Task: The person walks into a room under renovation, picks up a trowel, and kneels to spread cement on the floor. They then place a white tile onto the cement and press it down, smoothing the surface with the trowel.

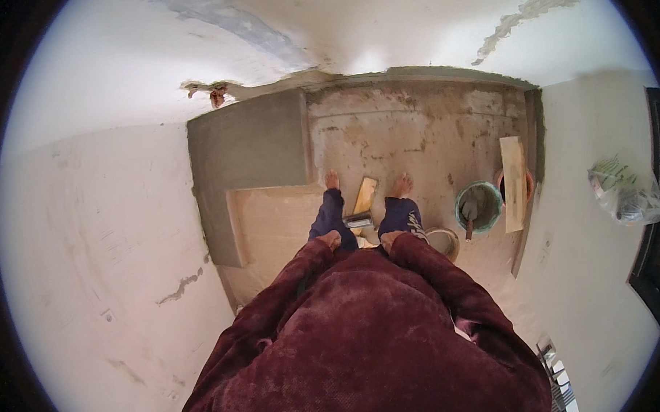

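Note:
My left hand (pixel 331 239) rests against the dark blue trousers (pixel 325 219) at my left thigh. On the other thigh, my right hand (pixel 391 239) touches the trouser cloth. The fingers of both hands are hidden from view. Between my bare feet lies a yellowish wooden piece (pixel 365 195). Closer to me, partly covered by my body, is a dark and silvery flat tool (pixel 359 220) whose kind I cannot make out.
At right stands a green-rimmed bucket (pixel 500 208) with a trowel (pixel 469 228) in it. A wooden board (pixel 514 192) lies over a reddish bucket (pixel 531 185). Another bucket (pixel 455 247) is half hidden by my right arm. Smooth grey mortar (pixel 258 139) borders the left floor. A plastic bag (pixel 626 192) hangs at right.

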A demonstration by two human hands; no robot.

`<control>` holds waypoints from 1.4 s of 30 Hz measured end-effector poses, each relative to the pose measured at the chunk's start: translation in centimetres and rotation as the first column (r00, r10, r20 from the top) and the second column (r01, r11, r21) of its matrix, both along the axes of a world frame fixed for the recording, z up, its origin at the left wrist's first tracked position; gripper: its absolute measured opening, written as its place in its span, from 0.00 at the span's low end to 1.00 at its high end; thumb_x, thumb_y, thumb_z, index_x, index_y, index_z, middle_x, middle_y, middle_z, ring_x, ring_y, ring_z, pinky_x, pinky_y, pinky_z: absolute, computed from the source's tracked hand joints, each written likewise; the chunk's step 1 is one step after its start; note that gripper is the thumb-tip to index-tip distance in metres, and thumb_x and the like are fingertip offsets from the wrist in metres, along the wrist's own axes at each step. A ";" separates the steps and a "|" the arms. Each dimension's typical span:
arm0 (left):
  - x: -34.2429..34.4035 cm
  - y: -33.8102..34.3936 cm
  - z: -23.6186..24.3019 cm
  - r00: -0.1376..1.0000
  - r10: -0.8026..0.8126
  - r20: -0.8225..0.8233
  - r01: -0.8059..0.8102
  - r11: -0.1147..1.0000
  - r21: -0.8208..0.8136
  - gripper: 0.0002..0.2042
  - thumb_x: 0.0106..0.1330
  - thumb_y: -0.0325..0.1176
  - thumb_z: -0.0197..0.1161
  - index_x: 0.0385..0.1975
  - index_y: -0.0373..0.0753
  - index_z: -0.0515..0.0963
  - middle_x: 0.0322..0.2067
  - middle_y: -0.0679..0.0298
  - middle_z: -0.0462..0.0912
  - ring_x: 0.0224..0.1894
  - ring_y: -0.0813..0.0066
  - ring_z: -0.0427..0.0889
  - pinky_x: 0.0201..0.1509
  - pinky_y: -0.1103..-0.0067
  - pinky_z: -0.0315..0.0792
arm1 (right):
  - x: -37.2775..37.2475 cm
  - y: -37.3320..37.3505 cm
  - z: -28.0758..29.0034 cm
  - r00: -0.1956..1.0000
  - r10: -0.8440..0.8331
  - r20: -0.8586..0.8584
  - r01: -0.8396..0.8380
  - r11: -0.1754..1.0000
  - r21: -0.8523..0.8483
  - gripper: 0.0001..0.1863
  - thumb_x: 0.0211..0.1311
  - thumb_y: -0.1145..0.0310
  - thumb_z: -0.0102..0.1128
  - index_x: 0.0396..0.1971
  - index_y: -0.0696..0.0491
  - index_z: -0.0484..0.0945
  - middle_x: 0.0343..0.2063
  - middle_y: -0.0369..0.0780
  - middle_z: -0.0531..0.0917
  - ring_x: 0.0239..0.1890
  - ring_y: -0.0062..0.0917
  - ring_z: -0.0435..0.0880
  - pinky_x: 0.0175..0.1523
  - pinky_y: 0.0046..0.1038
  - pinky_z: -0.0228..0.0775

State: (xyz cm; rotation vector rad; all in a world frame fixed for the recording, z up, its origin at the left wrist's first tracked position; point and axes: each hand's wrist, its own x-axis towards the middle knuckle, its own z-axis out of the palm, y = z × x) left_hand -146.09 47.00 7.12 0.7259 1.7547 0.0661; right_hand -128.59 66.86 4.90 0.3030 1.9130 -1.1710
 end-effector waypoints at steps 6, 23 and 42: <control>-0.4 -0.4 4.7 0.972 -0.034 0.232 0.054 0.995 -0.083 0.16 0.67 0.48 0.47 0.35 0.41 0.69 0.31 0.58 0.75 0.35 0.61 0.76 0.42 0.69 0.69 | 4.1 -2.6 0.7 0.987 -0.147 0.060 0.159 0.908 -0.387 0.13 0.58 0.59 0.49 0.33 0.53 0.77 0.34 0.46 0.81 0.40 0.38 0.80 0.44 0.34 0.70; -2.4 -0.4 -8.1 0.896 -0.417 -0.151 0.364 0.886 -0.288 0.41 0.48 0.48 0.69 0.64 0.48 0.59 0.69 0.55 0.45 0.70 0.50 0.42 0.69 0.54 0.43 | 20.1 8.0 -33.4 0.555 -0.790 0.260 0.448 0.548 0.706 0.18 0.61 0.59 0.50 0.49 0.48 0.71 0.44 0.50 0.79 0.48 0.45 0.78 0.50 0.41 0.70; -4.0 2.4 -12.0 0.900 -0.374 -0.222 0.273 0.883 -0.381 0.34 0.52 0.49 0.64 0.60 0.48 0.63 0.67 0.54 0.51 0.70 0.50 0.43 0.70 0.54 0.41 | 27.1 7.9 -40.2 0.552 -0.831 0.074 0.483 0.390 0.784 0.20 0.46 0.71 0.67 0.42 0.56 0.73 0.45 0.50 0.76 0.50 0.44 0.74 0.53 0.41 0.68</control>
